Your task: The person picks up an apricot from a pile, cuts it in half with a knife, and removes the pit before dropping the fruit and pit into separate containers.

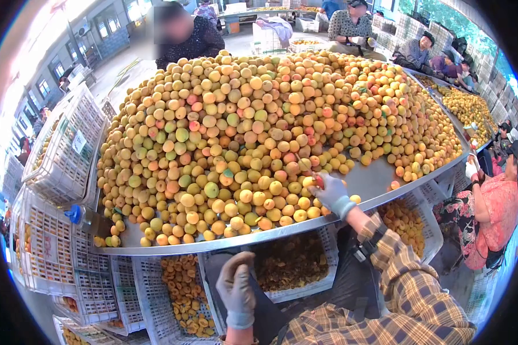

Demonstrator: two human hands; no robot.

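Note:
A large heap of yellow-orange apricots (224, 132), some green or reddish, covers the metal table (368, 178). At the heap's front edge, my right hand (335, 195), in a grey glove, is closed on a small red object (319, 181), perhaps a handle; a thin part seems to point into the fruit. My left hand (236, 290), in a stained grey glove, is raised below the table's front rim, over my lap. Its fingers are loosely bent and apart, with nothing visible in them. It is beside a crate of dark, wet-looking scraps (293, 261).
White crates hold split apricots (187, 293) at lower left and more fruit (406, 221) at lower right. Stacked crates (57, 155) and a blue-capped jar (86, 218) stand left. A person in pink (489, 213) sits right; others are across and beyond the table.

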